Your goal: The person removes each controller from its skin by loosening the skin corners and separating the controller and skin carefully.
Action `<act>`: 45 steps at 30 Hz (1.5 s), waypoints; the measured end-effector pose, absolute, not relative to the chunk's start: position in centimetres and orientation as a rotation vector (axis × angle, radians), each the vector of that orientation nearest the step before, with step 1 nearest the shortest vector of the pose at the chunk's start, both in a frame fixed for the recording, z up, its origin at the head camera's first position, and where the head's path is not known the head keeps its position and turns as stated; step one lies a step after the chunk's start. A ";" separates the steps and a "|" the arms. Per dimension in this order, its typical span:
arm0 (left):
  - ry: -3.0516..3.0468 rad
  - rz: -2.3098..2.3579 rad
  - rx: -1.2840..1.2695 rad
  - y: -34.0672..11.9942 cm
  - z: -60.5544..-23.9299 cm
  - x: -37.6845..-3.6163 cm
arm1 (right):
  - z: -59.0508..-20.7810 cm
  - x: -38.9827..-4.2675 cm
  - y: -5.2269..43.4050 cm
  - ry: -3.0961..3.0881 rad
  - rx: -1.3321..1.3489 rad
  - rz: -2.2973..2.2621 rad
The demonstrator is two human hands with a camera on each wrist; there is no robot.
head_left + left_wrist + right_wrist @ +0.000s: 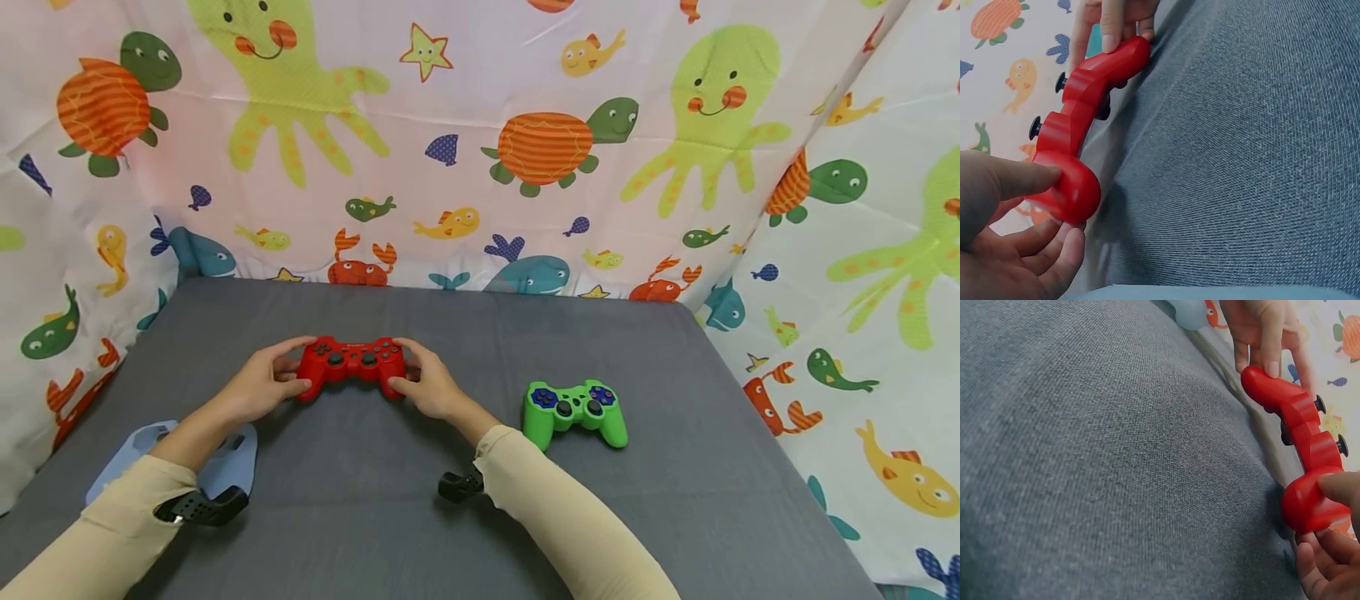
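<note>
A red game controller (351, 360) with two black thumbsticks is held between both hands over the grey table. My left hand (258, 382) grips its left end, the thumb on the grip and fingers beneath, as the left wrist view shows on the controller's rounded handle (1071, 190). On the opposite end, my right hand (431, 379) pinches the other handle (1310, 503) between thumb and fingers. In both wrist views the controller appears raised off the cloth, with a shadow under it.
A green game controller (573, 410) with blue button areas lies right of the right forearm. Under the left forearm is a light blue plastic piece (234, 462), partly hidden. Grey cloth covers the table (360, 517). Curtains with sea animals (465, 100) stand behind and at the sides.
</note>
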State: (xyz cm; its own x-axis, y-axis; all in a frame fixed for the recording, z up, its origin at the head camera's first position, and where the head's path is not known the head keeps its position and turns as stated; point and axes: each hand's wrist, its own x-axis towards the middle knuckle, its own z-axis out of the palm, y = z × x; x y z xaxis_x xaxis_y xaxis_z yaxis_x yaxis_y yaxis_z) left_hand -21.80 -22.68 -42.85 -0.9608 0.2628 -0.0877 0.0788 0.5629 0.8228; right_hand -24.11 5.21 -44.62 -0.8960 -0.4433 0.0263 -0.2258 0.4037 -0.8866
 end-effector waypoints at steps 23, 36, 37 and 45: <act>2.658 1.303 0.445 -22.4 -40.5 -19.2 | -42.7 -21.8 7.3 2.437 -0.648 -1.525; 2.629 1.299 0.457 -22.5 -39.6 -17.1 | -42.1 -19.9 8.2 2.400 -0.673 -1.533; 2.627 1.304 0.461 -22.5 -39.6 -16.9 | -42.0 -19.7 8.3 2.399 -0.672 -1.535; 2.631 1.331 0.502 -22.4 -39.3 -15.7 | -41.7 -18.4 8.6 2.370 -0.726 -1.584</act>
